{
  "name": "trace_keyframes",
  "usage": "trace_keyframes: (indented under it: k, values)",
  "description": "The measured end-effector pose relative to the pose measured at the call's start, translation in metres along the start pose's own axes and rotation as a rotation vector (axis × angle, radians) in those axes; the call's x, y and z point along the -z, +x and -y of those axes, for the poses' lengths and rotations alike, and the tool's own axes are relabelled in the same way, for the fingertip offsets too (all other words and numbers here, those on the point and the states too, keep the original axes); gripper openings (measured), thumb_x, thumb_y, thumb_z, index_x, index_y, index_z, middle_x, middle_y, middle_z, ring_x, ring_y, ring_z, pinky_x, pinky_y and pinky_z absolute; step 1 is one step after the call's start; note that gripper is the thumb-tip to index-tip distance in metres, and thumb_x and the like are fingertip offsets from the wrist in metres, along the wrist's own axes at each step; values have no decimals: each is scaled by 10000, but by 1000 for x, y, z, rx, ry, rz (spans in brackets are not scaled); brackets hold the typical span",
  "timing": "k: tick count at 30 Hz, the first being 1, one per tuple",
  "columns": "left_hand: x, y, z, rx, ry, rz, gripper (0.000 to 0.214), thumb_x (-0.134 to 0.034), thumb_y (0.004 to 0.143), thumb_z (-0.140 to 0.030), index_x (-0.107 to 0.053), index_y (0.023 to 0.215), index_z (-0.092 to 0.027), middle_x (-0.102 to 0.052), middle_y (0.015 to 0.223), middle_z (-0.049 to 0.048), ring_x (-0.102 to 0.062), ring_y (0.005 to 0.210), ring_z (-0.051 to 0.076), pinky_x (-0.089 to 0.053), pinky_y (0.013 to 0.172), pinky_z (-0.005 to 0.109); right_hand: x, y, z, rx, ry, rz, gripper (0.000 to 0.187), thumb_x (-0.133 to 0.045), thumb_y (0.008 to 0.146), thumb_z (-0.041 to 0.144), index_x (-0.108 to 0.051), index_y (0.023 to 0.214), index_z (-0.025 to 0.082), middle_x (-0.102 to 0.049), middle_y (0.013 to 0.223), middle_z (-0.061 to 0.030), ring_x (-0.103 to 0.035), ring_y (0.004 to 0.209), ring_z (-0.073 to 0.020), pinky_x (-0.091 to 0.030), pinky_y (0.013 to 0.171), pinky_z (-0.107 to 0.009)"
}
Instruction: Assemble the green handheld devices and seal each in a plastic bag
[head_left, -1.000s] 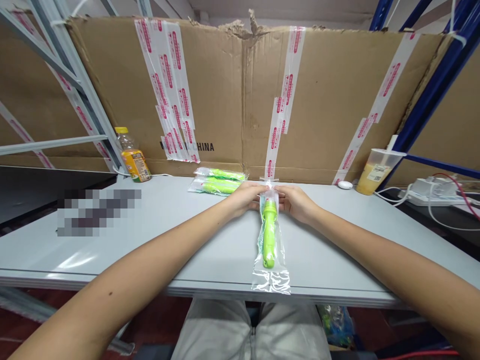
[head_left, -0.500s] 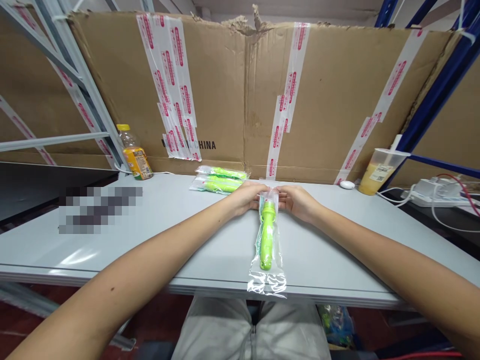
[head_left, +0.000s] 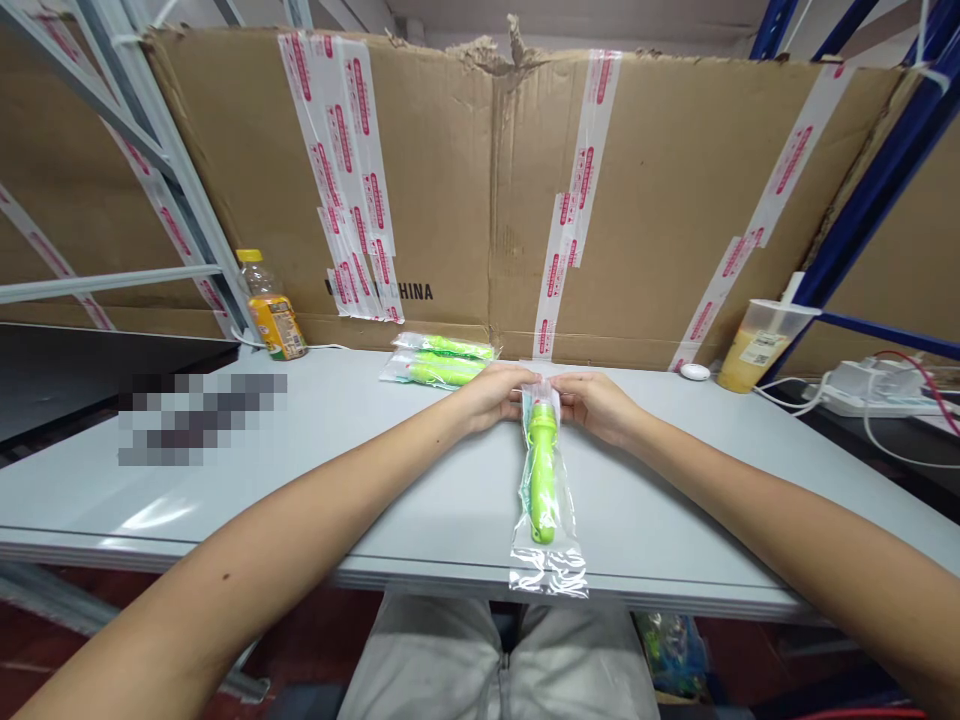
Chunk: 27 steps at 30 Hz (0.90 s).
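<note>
A lime-green plastic item (head_left: pixel 541 475) lies in a clear plastic bag (head_left: pixel 547 560) on the pale grey table (head_left: pixel 360 490). The bag runs toward me, its lower end at the table's front edge. My left hand (head_left: pixel 491 395) and my right hand (head_left: pixel 596 408) pinch the bag's upper end from either side. Near the back edge, beyond my left hand, lie two similar bagged green items (head_left: pixel 439 360), stacked together.
A juice bottle (head_left: pixel 271 318) stands at the back left and a plastic cup (head_left: pixel 757 345) at the back right, with a white puck (head_left: pixel 695 372) near it. A large taped cardboard sheet (head_left: pixel 450 190) stands behind the table. A pixelated patch (head_left: pixel 199 420) covers part of the table.
The bag's lower end has swung slightly to the right while my hands keep hold of its upper end. The view has shifted a little.
</note>
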<state>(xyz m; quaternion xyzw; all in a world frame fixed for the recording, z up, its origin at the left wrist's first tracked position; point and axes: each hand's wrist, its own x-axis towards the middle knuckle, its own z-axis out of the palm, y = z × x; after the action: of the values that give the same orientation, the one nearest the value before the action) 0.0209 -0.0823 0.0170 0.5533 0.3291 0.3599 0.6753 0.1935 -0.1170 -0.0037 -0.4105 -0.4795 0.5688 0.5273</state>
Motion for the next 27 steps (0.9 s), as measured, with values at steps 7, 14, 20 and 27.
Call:
trace_keyframes:
  k: [7, 14, 20, 27]
  values:
    - [3, 1, 1, 36, -38, 12, 82, -658, 732, -78, -709, 795, -76, -724, 876, 139, -689, 786, 204, -590, 724, 363, 1, 0, 2, 36, -60, -55, 93, -736, 656, 157, -757, 733, 109, -708, 702, -95, -598, 593, -152, -503, 543, -274]
    - [5, 8, 4, -27, -50, -57, 94, -652, 717, -2, -711, 756, -64, -719, 764, 107, -684, 704, 166, -571, 745, 323, 0, 1, 2, 36, -37, -137, 165, -730, 639, 117, -755, 802, 119, -680, 662, -74, -576, 554, -145, -482, 510, -280]
    - [-3, 8, 0, -92, -90, -157, 125, -641, 701, 34, -700, 740, -69, -711, 703, 100, -674, 660, 156, -555, 746, 321, 0, 3, 4, 57, 25, -187, 162, -704, 606, 87, -748, 757, 127, -635, 597, -42, -546, 545, -132, -459, 484, -260]
    - [5, 7, 1, -127, -45, -109, 117, -658, 720, -4, -698, 785, -92, -705, 755, 90, -662, 673, 145, -554, 727, 328, 0, 1, 0, 117, -25, -175, 158, -748, 639, 180, -760, 794, 155, -712, 758, -63, -619, 649, -165, -486, 528, -279]
